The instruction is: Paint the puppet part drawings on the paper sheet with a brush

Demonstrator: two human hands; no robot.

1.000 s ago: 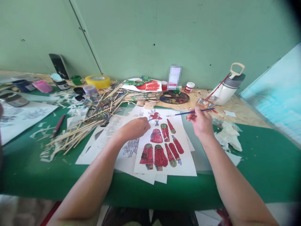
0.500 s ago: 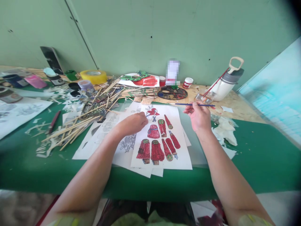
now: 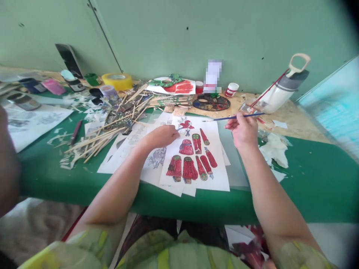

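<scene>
A white sheet point(image 3: 221, 175) with red painted costume pieces and a small red figure lies on other printed papers on the green tabletop. My left hand point(image 3: 165, 136) rests at the sheet's upper left edge, fingers curled; whatever they hold, if anything, is hidden. Right of the sheet, my right hand point(image 3: 242, 129) pinches a thin blue paintbrush point(image 3: 218, 118), its tip pointing left over the sheet's top edge. Behind it sits a dark paint palette point(image 3: 211, 102) smeared with colours.
Wooden sticks point(image 3: 98, 142) and paper scraps are piled to the left, near paint jars point(image 3: 91, 79) and yellow tape point(image 3: 117, 81). A white bottle point(image 3: 280, 95) leans at the back right. Crumpled white paper point(image 3: 273, 149) lies right. Another person's arm point(image 3: 8, 160) enters at the far left.
The view has tilted down and shifted left, moving the scene up and to the right. Another person's arm has come into view at the left. Both my hands keep nearly the same pose.
</scene>
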